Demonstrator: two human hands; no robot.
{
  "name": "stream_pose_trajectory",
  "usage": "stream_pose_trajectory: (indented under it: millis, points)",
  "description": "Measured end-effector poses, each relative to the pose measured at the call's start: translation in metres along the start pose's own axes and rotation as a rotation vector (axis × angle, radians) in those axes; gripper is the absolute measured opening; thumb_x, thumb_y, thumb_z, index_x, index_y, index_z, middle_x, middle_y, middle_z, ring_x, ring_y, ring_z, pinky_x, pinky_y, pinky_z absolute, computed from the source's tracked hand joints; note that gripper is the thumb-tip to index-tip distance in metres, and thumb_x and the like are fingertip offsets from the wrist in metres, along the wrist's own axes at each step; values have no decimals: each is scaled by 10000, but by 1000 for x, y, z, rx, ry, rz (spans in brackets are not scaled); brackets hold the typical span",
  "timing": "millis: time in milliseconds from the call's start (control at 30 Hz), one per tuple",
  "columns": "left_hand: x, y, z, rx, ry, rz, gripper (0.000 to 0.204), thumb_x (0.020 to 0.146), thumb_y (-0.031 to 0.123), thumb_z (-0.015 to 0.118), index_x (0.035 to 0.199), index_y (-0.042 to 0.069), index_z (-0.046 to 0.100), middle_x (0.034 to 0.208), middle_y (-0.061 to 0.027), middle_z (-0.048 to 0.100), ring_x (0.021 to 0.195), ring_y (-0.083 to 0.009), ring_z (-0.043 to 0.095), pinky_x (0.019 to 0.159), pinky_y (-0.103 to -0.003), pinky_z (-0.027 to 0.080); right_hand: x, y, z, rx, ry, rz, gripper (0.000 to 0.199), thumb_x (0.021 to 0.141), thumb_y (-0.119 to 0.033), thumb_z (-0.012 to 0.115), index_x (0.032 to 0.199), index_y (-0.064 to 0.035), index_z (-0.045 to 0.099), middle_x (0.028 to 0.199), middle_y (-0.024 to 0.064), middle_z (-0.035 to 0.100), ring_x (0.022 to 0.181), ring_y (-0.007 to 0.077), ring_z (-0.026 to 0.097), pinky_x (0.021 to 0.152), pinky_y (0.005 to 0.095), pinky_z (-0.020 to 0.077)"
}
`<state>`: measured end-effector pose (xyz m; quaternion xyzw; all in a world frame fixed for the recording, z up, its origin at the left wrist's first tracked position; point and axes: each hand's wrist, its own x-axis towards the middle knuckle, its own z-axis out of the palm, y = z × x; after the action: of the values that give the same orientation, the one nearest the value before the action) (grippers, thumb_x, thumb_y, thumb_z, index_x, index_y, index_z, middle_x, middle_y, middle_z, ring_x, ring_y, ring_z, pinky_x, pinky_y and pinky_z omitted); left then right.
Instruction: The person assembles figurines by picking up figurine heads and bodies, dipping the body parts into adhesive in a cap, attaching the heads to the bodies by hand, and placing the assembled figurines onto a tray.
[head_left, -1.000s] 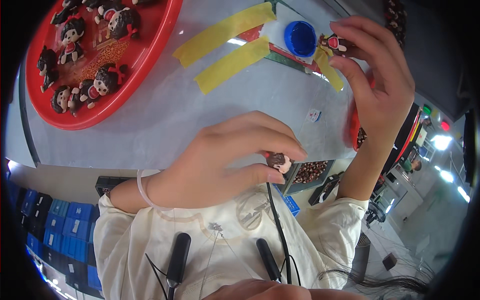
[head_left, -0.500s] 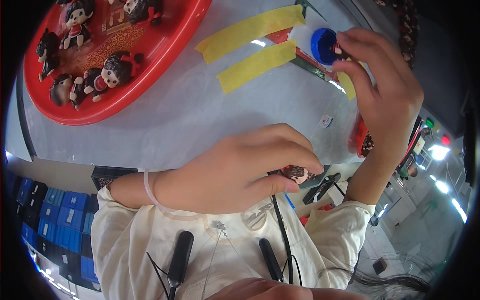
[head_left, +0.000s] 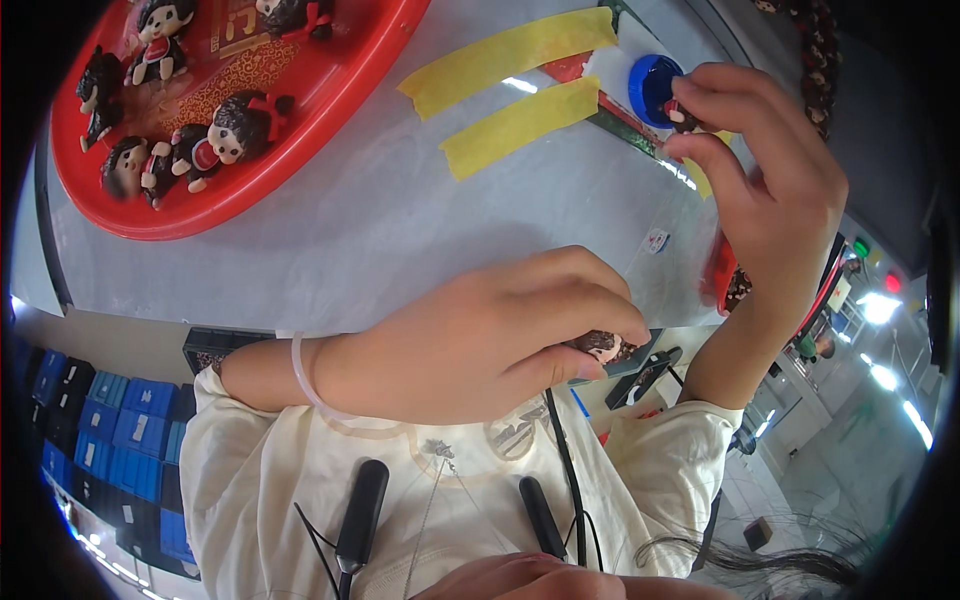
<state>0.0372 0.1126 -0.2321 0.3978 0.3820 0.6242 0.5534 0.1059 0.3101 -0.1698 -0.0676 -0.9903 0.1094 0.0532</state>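
The left hand point(head_left: 480, 340) was closed around a small dark-haired figure point(head_left: 603, 346), its fingers curled tight so that only the brown, fuzzy head showed between thumb and forefinger, just above the near edge of the grey table point(head_left: 400, 230). The right hand point(head_left: 770, 190) was raised over the far side of the table, thumb and forefinger pinched narrowly on a second tiny doll piece point(head_left: 683, 116) with a speck of red on it, held right beside a round blue cap point(head_left: 650, 88) that lay on a white sheet. Judging by how little effort either grip seemed to take, these pieces were very light and small enough to vanish inside a fist; the hair looked soft and plush, while the body under it was probably firmer moulded plastic (the covered part could not be seen, so that stayed a guess). A pinch at the head or torso seemed the surest hold, since thin limbs might bend or slip from between the fingertips. Two strips of yellow tape point(head_left: 510, 90) lay on the table near the cap, and a red round tray point(head_left: 330, 120) at the far left held several finished dolls point(head_left: 225, 130) of the same kind, lying loosely, some touching one another.
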Motion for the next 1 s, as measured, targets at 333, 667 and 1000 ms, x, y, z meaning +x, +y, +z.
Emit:
stream_pose_trajectory:
  millis: [333, 667, 1000]
  points:
    - [-3, 1, 0, -32, 20, 1, 280, 786, -13, 629, 1063, 17, 599, 1050, -102, 556, 850, -179, 571, 728, -282, 479, 6, 2, 2, -46, 57, -5, 194, 651, -19, 722, 835, -15, 662, 912, 64, 665, 792, 177, 646, 701, 241, 495]
    - [2, 1, 1, 70, 53, 30, 255, 785, 32, 641, 1037, 18, 607, 1026, -95, 590, 904, -205, 582, 760, -302, 478, 4, -1, 4, 69, 76, -36, 218, 643, -11, 718, 852, -5, 654, 900, 71, 660, 797, 165, 640, 726, 243, 481]
    - [-1, -1, -1, -171, 149, 5, 316, 813, 36, 629, 1106, -26, 531, 1133, -159, 528, 982, -217, 568, 828, -316, 489, -26, 11, 7, 546, 264, 125, 259, 718, 57, 670, 967, 74, 600, 1071, 196, 590, 943, 232, 607, 787, 290, 502]
